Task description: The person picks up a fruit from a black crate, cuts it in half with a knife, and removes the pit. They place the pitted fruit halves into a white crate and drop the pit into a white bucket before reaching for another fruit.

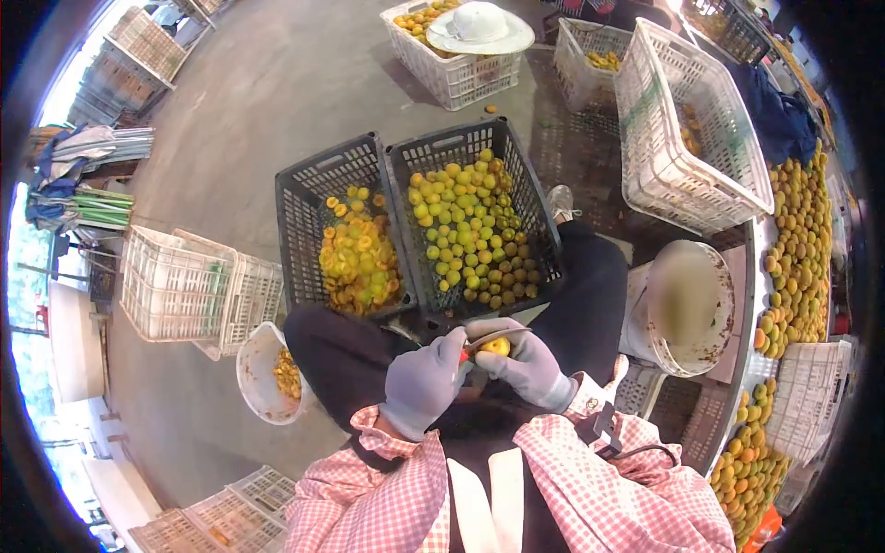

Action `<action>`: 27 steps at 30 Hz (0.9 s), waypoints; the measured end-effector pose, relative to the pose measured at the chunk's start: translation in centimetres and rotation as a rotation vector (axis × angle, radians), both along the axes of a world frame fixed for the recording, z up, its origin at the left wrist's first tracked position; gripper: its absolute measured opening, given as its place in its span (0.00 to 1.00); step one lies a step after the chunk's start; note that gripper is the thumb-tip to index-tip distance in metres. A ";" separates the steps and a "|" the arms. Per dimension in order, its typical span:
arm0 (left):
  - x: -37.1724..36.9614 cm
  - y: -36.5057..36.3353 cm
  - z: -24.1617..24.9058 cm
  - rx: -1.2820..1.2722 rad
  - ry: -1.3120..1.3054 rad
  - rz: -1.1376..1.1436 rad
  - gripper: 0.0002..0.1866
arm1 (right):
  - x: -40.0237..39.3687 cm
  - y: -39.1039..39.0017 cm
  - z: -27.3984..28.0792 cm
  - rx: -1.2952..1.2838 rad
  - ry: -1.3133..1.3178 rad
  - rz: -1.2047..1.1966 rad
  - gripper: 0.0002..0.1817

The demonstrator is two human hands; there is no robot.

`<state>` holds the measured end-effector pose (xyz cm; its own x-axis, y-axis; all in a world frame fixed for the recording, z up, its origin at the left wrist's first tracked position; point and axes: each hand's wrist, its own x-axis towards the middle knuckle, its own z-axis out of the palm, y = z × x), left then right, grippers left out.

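My left hand (422,385), in a grey glove, is closed around a small tool with a red part showing at the fingers. In my gloved right hand (527,361) is a yellow fruit (496,347), held between thumb and fingers. A thin dark blade or strip (498,334) passes over the fruit. Both hands meet above my lap. Just beyond them stand two black crates: the left crate (293,207) holds cut yellow fruit (359,258), and the right crate (398,161) holds whole green and brownish fruit (466,221).
A white bucket (249,369) with fruit pieces stands at left, a larger stained bucket (645,318) at right. White crates (175,286) stack at left. Another crate (461,83) bears a white hat (479,28). Many orange-green fruits (797,249) line the right side.
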<state>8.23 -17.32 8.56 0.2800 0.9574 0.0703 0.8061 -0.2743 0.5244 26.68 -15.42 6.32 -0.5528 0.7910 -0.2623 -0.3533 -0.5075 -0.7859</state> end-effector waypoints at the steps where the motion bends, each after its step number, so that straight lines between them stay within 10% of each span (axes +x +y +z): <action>1: 0.0 -0.1 0.1 0.013 0.043 -0.013 0.23 | -0.1 0.0 0.0 0.002 0.000 0.001 0.25; 5: 0.0 -0.8 0.7 -0.120 -0.239 -0.026 0.19 | -0.1 -0.4 -0.3 0.070 -0.115 -0.034 0.22; 7: -0.5 -0.8 2.1 -0.850 -0.507 0.031 0.15 | -0.1 -0.7 0.1 -0.114 -0.008 -0.023 0.22; 12: -1.6 -1.5 1.3 -0.701 -0.822 0.186 0.13 | 0.4 -1.6 -0.8 -0.062 0.063 -0.042 0.29; 27: 0.3 -3.0 1.4 -0.124 -0.188 0.055 0.19 | 0.5 -2.1 -0.5 0.794 -0.393 -0.033 0.24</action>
